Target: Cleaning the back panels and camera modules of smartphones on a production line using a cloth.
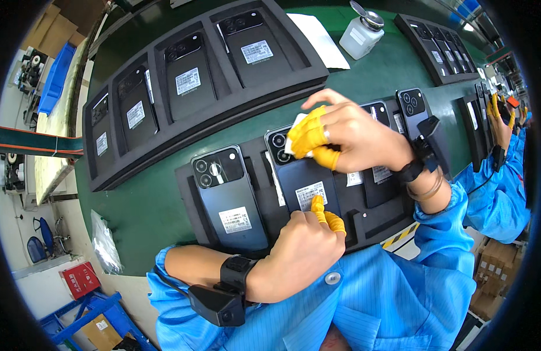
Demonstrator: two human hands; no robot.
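A dark blue smartphone (308,180) lies back up, in the middle of a row on a black tray (364,225). My left hand (300,254) is closed at its lower end, with yellow-covered fingertips on the white label; that end is hidden beneath the hand. Over the camera block, my right hand (352,131) pinches a folded white wiping cloth (295,136) in fingers wearing yellow finger cots. Another dark smartphone (238,202) with a label lies to the left. Two more smartphones lie to the right, one (383,184) partly covered by my right hand and the other (412,105) beside my wrist.
A black foam tray (206,114) holding several phones stands behind on the green table (147,213). Beyond it are white paper (320,41) and a white pump bottle (362,36). Another phone tray (437,50) sits far right, near a co-worker's hand (503,123). A clear plastic bag (105,243) lies left.
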